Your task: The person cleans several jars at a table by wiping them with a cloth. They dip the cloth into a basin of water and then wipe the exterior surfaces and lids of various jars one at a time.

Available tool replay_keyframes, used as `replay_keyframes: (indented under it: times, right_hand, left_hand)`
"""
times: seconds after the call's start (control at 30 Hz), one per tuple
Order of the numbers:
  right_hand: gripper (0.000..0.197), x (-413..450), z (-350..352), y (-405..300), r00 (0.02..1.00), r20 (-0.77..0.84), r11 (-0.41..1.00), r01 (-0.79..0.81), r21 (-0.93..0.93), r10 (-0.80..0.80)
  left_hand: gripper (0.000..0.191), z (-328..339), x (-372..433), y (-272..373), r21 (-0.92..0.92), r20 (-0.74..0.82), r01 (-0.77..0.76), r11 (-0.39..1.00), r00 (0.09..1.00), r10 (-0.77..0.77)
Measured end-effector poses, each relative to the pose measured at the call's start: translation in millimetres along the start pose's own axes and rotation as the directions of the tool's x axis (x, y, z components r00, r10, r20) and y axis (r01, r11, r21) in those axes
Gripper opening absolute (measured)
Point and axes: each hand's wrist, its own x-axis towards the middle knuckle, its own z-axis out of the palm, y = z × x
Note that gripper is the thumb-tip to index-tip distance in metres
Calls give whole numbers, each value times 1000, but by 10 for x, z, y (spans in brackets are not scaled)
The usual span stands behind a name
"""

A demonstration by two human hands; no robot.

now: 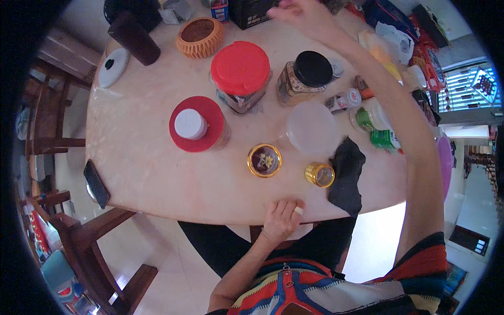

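My left hand (282,221) rests on the near table edge, its fingers curled and nothing visible in them; something pale sits on one finger. My right hand (301,15) reaches to the far side, close to a black box (252,15). It is blurred and partly cut off by the top of the view. Before me are a round gold-rimmed container (264,160) and a small gold container with a clear end (321,175). Beyond them stand a jar with a red lid (240,69), a black-lidded jar (301,78) and a translucent white lid or tub (312,126).
A white cap (190,124) sits on a red-lidded container (179,139). A black cloth-like piece (347,177) lies at right. Small jars, including a white-capped one (343,100), stand under my right forearm. A phone (97,183) lies at the left edge, near a wooden chair (98,228).
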Motion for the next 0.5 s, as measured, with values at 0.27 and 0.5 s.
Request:
replay_keyframes:
  times: [0.27,0.5]
  right_hand:
    - [85,-566,558,-816,909,294,807,401,-434,-294]
    - [88,-593,502,-722,944,20,897,320,-306,-330]
  left_hand:
    - [24,81,43,30,79,-93,-8,997,996,16]
    - [19,148,27,78,145,-149,-21,989,988,43]
